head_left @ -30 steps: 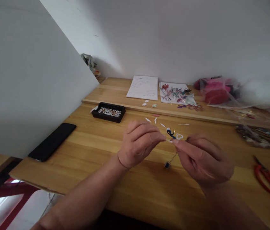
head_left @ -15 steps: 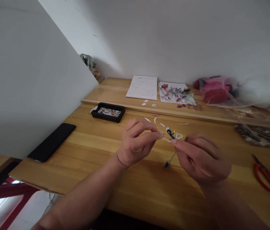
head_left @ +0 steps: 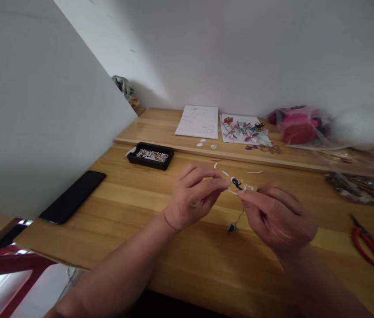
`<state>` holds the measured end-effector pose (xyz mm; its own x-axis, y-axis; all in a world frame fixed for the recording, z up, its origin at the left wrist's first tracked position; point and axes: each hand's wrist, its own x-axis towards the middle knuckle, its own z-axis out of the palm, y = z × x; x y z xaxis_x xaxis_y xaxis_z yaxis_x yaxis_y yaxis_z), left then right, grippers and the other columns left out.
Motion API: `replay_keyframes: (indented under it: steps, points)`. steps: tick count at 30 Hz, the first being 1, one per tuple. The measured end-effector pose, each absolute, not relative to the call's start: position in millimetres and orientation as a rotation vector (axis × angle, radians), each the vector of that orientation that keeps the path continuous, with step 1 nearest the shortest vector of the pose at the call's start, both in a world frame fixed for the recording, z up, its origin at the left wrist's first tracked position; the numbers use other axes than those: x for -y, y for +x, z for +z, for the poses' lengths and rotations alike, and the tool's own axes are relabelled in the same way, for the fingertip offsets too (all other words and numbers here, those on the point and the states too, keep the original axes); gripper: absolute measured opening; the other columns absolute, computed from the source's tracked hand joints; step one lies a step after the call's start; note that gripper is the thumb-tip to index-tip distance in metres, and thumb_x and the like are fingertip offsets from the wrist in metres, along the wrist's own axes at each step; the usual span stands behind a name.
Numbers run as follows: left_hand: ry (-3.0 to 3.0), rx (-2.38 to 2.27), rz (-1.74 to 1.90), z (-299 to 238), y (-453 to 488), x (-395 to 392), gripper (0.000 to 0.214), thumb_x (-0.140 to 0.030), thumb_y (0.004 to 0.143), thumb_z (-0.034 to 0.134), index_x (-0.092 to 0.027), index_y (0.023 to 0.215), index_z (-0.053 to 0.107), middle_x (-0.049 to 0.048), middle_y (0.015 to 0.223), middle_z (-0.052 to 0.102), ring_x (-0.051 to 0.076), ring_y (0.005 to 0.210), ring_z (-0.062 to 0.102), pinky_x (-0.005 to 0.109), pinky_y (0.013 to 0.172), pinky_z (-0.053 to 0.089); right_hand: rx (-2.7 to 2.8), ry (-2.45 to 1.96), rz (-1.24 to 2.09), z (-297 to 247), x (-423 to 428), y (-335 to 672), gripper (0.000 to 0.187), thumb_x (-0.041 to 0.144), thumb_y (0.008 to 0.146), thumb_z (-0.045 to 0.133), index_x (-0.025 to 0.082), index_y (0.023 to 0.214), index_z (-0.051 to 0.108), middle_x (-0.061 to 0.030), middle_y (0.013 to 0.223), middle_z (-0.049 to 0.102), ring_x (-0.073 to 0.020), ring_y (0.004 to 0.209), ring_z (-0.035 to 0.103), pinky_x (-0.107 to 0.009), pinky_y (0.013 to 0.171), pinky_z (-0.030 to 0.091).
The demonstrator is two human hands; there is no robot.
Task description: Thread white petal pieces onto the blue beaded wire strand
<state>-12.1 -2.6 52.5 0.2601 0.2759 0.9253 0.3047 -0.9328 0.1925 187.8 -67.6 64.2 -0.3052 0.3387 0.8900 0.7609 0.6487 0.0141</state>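
My left hand (head_left: 193, 196) and my right hand (head_left: 278, 216) meet above the wooden table (head_left: 140, 198), both pinching a small white piece (head_left: 231, 191) between fingertips. A thin wire (head_left: 238, 218) hangs down from the pinch and ends in a small blue bead (head_left: 231, 228) just above the table. A dark blue curled bit (head_left: 236, 183) and white petal-shaped scraps (head_left: 248, 187) lie on the table just behind my fingers.
A black tray of beads (head_left: 150, 155) and a black phone (head_left: 73, 195) lie to the left. Two white sheets (head_left: 198, 120) with colourful pieces sit on a raised shelf at the back. Plastic bags (head_left: 303, 126) are at the right, red-handled scissors (head_left: 372, 245) at the far right. A white wall panel stands at left.
My hands stay pinched together on the small piece; the left fingers have shifted slightly. The view has barely moved.
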Motion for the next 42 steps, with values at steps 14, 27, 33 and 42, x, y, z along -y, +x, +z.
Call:
replay_keyframes:
  steps: [14,27,33,42]
  points:
    - [-2.492,0.524,-1.773,52.2,-13.6,5.4,0.015,-0.019,0.087,0.075,-0.025,0.1,0.07,-0.0007,0.093,0.074,0.015,0.092,0.065,0.032,0.086,0.051,1.876,-0.896,-0.382,64.7,64.3,180.5,0.026,0.002,0.083,0.071,0.021,0.101,0.07,0.0021,0.067,0.06,-0.0126,0.058,0.054,-0.027,0.055,0.045]
    - [-2.776,0.697,-1.633,52.5,-11.8,4.6,0.006,-0.015,0.09,0.064,-0.02,0.088,0.067,0.0017,0.085,0.074,0.015,0.081,0.062,0.033,0.08,0.047,1.917,-1.015,-0.26,65.3,59.8,178.7,0.015,0.008,0.088,0.069,0.022,0.093,0.068,0.0061,0.058,0.05,-0.0095,0.051,0.044,-0.025,0.052,0.037]
    - [-3.02,0.886,-1.77,47.9,-10.7,1.2,0.008,-0.014,0.088,0.064,-0.017,0.082,0.066,0.0012,0.079,0.07,0.014,0.078,0.062,0.029,0.078,0.047,1.933,-1.126,-0.079,63.8,57.5,183.9,0.01,0.012,0.09,0.066,0.022,0.092,0.068,0.0062,0.059,0.047,-0.0097,0.051,0.045,-0.025,0.051,0.038]
    - [-3.55,1.63,-1.63,50.5,-10.8,-2.4,0.016,-0.03,0.082,0.071,-0.013,0.083,0.07,0.0015,0.074,0.067,0.01,0.067,0.053,0.024,0.065,0.041,1.94,-1.117,0.106,62.9,51.7,191.6,0.009,0.014,0.091,0.068,0.024,0.092,0.069,0.0026,0.07,0.063,-0.0111,0.06,0.052,-0.027,0.057,0.041]
